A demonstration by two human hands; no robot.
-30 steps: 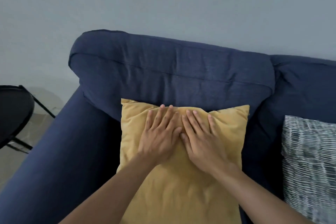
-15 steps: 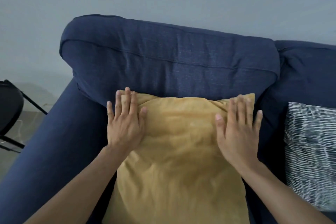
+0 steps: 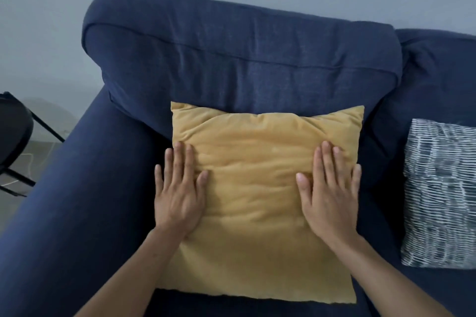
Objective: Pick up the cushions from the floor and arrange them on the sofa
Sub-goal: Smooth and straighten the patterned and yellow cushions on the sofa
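A yellow cushion (image 3: pixel 260 188) leans against the back of the dark blue sofa (image 3: pixel 231 59), at its left end beside the armrest. My left hand (image 3: pixel 177 190) lies flat on the cushion's left edge, fingers apart. My right hand (image 3: pixel 328 193) lies flat on its right side, palm down. Neither hand grips the fabric. A black-and-white patterned cushion (image 3: pixel 440 193) stands on the seat to the right, partly cut off by the frame edge.
The sofa's wide left armrest (image 3: pixel 67 213) runs along the left. Beyond it, a black folding chair (image 3: pixel 13 136) stands on the grey floor by the pale wall. A white cord lies on the floor near the chair.
My hands have slid apart from the cushion's top centre to its left and right sides, then down towards its middle. The cushion's top edge now shows in full.
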